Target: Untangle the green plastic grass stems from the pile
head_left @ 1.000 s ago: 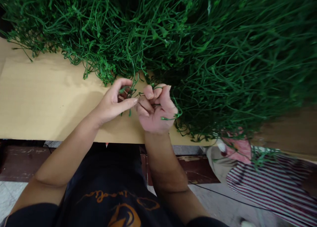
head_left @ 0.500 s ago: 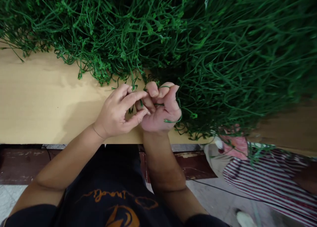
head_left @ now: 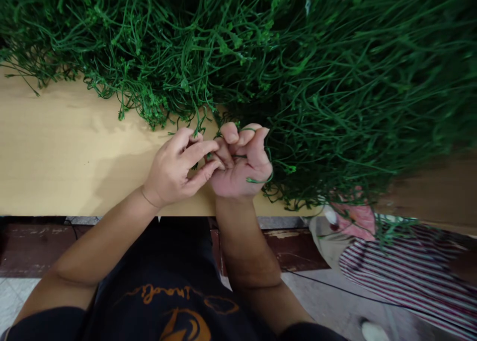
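Stems (head_left: pixel 253 181) loop among curled right fingers (head_left: pixel 258 147), gripped there; left fingers (head_left: pixel 199 152) (hold hidden, can't tell) bend alongside.

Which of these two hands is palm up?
The right hand: its palm faces the camera, with a green stem curling over the edge. The left hand shows its back instead.

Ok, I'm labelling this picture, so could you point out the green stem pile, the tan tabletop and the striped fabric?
Green stem pile (head_left: pixel 257 58): head view, middle of the tangled stems.
Tan tabletop (head_left: pixel 55 147): head view, bare surface at picture left.
Striped fabric (head_left: pixel 387 276): head view, middle of the stripes.
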`<state>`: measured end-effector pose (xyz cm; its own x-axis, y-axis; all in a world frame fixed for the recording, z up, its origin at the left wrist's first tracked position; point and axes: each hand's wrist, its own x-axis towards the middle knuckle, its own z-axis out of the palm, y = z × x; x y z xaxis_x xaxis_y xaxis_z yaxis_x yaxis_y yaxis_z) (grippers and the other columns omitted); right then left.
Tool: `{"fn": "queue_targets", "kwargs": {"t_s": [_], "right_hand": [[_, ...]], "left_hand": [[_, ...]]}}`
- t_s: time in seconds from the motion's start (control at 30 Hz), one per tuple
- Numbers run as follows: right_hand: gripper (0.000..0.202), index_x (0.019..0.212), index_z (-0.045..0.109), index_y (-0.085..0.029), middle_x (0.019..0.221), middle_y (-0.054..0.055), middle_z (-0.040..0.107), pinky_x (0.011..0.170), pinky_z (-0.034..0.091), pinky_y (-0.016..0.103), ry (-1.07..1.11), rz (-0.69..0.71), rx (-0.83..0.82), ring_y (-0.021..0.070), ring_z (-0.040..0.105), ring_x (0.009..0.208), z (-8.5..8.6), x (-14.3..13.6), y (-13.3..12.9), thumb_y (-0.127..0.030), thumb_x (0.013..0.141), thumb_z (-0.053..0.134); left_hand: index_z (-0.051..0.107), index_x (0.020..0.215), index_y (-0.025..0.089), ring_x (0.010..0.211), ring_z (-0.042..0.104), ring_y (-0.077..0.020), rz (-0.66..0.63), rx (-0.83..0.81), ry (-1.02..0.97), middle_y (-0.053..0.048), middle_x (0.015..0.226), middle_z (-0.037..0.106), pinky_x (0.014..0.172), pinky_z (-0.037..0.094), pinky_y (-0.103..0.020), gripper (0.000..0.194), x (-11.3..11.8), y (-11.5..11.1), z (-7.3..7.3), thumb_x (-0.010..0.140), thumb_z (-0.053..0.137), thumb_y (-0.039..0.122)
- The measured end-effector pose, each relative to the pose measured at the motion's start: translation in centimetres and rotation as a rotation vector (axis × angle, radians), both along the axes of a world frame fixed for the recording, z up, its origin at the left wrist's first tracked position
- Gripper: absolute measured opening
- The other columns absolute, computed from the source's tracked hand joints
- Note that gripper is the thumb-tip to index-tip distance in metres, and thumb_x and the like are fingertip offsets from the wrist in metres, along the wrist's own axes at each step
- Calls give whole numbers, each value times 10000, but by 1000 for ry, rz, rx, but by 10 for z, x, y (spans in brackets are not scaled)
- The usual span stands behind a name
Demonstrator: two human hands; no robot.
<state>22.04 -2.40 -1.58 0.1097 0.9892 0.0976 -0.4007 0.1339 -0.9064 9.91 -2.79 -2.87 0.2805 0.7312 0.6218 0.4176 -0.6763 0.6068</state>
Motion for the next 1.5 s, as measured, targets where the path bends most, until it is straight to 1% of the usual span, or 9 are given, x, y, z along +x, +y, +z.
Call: {"fn": "queue_targets", "kwargs": {"t_s": [0.23, 0.4, 0.57, 0.73, 1.0, 1.2, 1.33, 1.43, 1.5], "right_hand": [[420, 671, 375, -207, 667, -25, 377, 361, 174, 230, -25, 36, 38, 28, 125, 404, -2, 1, 1, -590, 841, 404], [423, 661, 322, -202, 670, -22, 372, 358, 194, 227, -8, -7, -26, 35, 123, 407, 1, -2, 0, -584, 819, 412], [391, 662, 329, -207, 670, -28, 396, 358, 201, 223, 19, 12, -16, 43, 129, 402, 1, -3, 1, -550, 824, 423], [386, 646, 332, -200, 644, -45, 379, 351, 175, 215, 138, 44, 19, 31, 93, 387, 2, -4, 2, -526, 811, 456], [401, 655, 354, -206, 661, -32, 406, 347, 202, 224, 84, 18, -18, 41, 116, 412, -1, -3, 1, -562, 813, 450], [378, 655, 390, -203, 657, -40, 402, 333, 149, 225, 178, 86, 59, 30, 95, 408, -3, -2, 3, -526, 837, 462], [368, 651, 396, -197, 641, -55, 398, 327, 142, 212, 274, 136, 69, 12, 90, 386, -4, -3, 5, -501, 844, 475], [370, 638, 430, -187, 634, -58, 439, 332, 158, 188, 247, 183, 65, -3, 140, 377, 6, 4, 5, -488, 839, 503], [328, 638, 497, -175, 652, -45, 509, 344, 180, 177, 111, 182, 93, -15, 200, 382, 25, 17, 6, -416, 859, 509]], "left_hand": [[606, 915, 190, 844, 530, -152, -1, 31, 17, -58, 925, 480, 743, 495, -320, 168, 0, -1, 2, 837, 528, 316], [591, 1008, 200, 904, 542, -177, 59, 72, 41, -72, 987, 499, 761, 499, -350, 241, -1, -1, 1, 817, 549, 341], [594, 1024, 208, 922, 532, -178, 36, 93, 37, -76, 1007, 505, 761, 502, -350, 233, -1, -1, 0, 825, 534, 313], [583, 1060, 206, 945, 516, -197, 50, 72, 40, -83, 1023, 495, 778, 495, -383, 272, 0, -1, -1, 824, 532, 332], [602, 993, 200, 856, 493, -165, 22, 96, 30, -68, 950, 493, 722, 479, -333, 199, -1, -1, 2, 814, 543, 262], [618, 876, 187, 818, 502, -148, 7, 92, 40, -62, 924, 491, 690, 480, -302, 125, -1, -2, 8, 811, 537, 256], [581, 983, 189, 824, 520, -152, 44, 96, 10, -58, 918, 516, 708, 493, -316, 204, -3, -1, 9, 814, 527, 290], [572, 971, 191, 761, 513, -124, 157, 13, -105, -41, 897, 510, 698, 486, -294, 190, -8, 4, 8, 836, 510, 309], [565, 967, 193, 766, 515, -112, 253, -69, -243, -41, 918, 510, 700, 481, -272, 202, -12, 10, 5, 841, 517, 343]]}}
